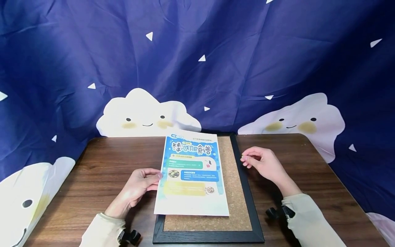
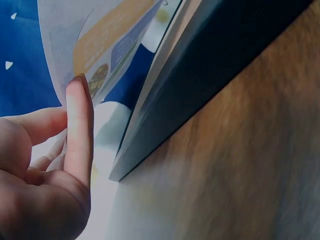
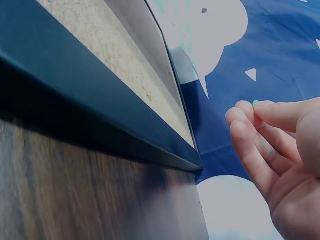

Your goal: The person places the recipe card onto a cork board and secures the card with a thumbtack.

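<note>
A printed sheet (image 1: 191, 202) with blue, green and yellow blocks lies over a black-framed cork board (image 1: 237, 192), leaving cork bare along the right and bottom. My left hand (image 1: 139, 187) pinches the sheet's left edge; the left wrist view shows the fingers (image 2: 80, 130) against the paper (image 2: 60, 40), which is lifted off the board. Beyond the frame's right side, my right hand (image 1: 263, 164) has thumb and fingertips together. Between them in the right wrist view is a tiny green thing (image 3: 255, 104), mostly hidden by the fingers.
The board rests on a brown wooden table (image 1: 123, 151). Behind it hangs a dark blue cloth (image 1: 216, 79) with white clouds and small triangles. A dark wrist device (image 1: 129, 236) is on the left sleeve, another (image 1: 280, 212) on the right.
</note>
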Demonstrator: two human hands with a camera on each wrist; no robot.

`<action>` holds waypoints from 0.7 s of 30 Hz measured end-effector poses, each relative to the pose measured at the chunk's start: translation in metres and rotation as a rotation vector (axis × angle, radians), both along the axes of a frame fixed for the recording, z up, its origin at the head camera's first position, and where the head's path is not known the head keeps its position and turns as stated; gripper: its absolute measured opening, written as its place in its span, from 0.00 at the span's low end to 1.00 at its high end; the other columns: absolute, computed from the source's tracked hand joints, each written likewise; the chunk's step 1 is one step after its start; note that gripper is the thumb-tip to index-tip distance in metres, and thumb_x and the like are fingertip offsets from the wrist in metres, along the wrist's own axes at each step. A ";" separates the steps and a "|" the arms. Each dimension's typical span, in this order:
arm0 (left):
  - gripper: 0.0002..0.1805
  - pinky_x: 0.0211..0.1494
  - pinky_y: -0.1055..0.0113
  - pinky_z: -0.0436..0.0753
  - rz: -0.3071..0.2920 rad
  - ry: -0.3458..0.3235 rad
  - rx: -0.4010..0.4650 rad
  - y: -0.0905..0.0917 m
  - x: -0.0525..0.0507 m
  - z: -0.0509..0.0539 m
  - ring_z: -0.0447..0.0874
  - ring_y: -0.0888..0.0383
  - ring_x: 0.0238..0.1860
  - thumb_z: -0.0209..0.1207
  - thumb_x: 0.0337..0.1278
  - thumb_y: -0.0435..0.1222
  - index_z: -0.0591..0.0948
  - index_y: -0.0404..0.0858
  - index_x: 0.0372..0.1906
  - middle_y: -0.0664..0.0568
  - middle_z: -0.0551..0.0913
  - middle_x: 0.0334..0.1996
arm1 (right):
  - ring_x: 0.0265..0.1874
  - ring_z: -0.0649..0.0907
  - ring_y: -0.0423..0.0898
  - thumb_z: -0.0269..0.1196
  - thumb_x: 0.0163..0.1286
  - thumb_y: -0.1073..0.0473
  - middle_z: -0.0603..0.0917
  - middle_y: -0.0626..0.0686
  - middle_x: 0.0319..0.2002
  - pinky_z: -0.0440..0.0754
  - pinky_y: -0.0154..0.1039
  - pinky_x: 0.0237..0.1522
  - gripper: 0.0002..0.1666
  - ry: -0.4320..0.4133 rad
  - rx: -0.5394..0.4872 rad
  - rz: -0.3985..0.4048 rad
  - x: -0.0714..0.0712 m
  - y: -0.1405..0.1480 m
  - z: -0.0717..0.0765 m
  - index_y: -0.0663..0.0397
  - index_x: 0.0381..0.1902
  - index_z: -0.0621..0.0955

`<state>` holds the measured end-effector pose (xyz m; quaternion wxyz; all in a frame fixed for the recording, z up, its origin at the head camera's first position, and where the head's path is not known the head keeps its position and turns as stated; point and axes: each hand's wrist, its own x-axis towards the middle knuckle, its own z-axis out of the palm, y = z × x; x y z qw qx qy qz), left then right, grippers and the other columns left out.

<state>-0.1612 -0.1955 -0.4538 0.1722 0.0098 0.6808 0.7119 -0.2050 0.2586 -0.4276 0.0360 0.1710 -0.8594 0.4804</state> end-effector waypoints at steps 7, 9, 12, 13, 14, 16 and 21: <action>0.23 0.46 0.67 0.94 -0.016 -0.003 0.004 0.014 0.001 -0.004 0.94 0.61 0.37 0.60 0.77 0.27 0.73 0.12 0.64 0.44 0.94 0.41 | 0.30 0.91 0.45 0.66 0.76 0.72 0.91 0.67 0.37 0.93 0.36 0.34 0.06 -0.019 -0.030 0.033 -0.008 -0.015 0.000 0.72 0.46 0.85; 0.23 0.46 0.67 0.94 -0.015 -0.004 0.005 0.018 0.000 -0.005 0.94 0.61 0.37 0.60 0.76 0.27 0.74 0.12 0.64 0.44 0.94 0.41 | 0.30 0.90 0.45 0.66 0.76 0.72 0.91 0.67 0.37 0.93 0.36 0.34 0.06 -0.024 -0.035 0.041 -0.010 -0.019 -0.001 0.73 0.46 0.85; 0.22 0.45 0.67 0.95 -0.021 -0.008 0.013 0.023 0.000 -0.008 0.94 0.61 0.37 0.60 0.76 0.27 0.74 0.12 0.63 0.43 0.94 0.41 | 0.30 0.90 0.46 0.66 0.75 0.72 0.90 0.67 0.35 0.93 0.36 0.34 0.06 -0.028 -0.028 0.049 -0.013 -0.023 -0.003 0.74 0.46 0.85; 0.22 0.45 0.67 0.95 -0.023 -0.010 0.017 0.025 0.000 -0.009 0.94 0.61 0.37 0.60 0.76 0.27 0.74 0.12 0.63 0.43 0.94 0.41 | 0.29 0.90 0.46 0.67 0.75 0.72 0.90 0.67 0.35 0.93 0.36 0.34 0.06 -0.028 -0.019 0.051 -0.014 -0.025 -0.004 0.74 0.46 0.85; 0.22 0.45 0.67 0.95 -0.026 -0.014 0.020 0.027 -0.001 -0.010 0.94 0.60 0.37 0.60 0.75 0.27 0.74 0.12 0.62 0.43 0.94 0.40 | 0.29 0.89 0.46 0.67 0.75 0.72 0.90 0.66 0.34 0.93 0.36 0.34 0.06 -0.030 -0.012 0.051 -0.015 -0.026 -0.005 0.73 0.45 0.85; 0.21 0.45 0.67 0.95 -0.030 -0.020 0.022 0.030 -0.001 -0.011 0.94 0.61 0.36 0.60 0.75 0.26 0.75 0.12 0.62 0.43 0.94 0.40 | 0.29 0.89 0.46 0.67 0.75 0.72 0.90 0.64 0.34 0.93 0.36 0.34 0.05 -0.038 0.002 0.056 -0.017 -0.028 -0.007 0.72 0.45 0.85; 0.21 0.43 0.68 0.94 -0.037 -0.027 0.021 0.036 -0.001 -0.013 0.93 0.61 0.35 0.61 0.75 0.27 0.75 0.13 0.62 0.43 0.94 0.39 | 0.29 0.89 0.48 0.68 0.75 0.70 0.90 0.61 0.33 0.93 0.37 0.34 0.06 -0.073 0.020 0.059 -0.024 -0.037 -0.009 0.70 0.45 0.86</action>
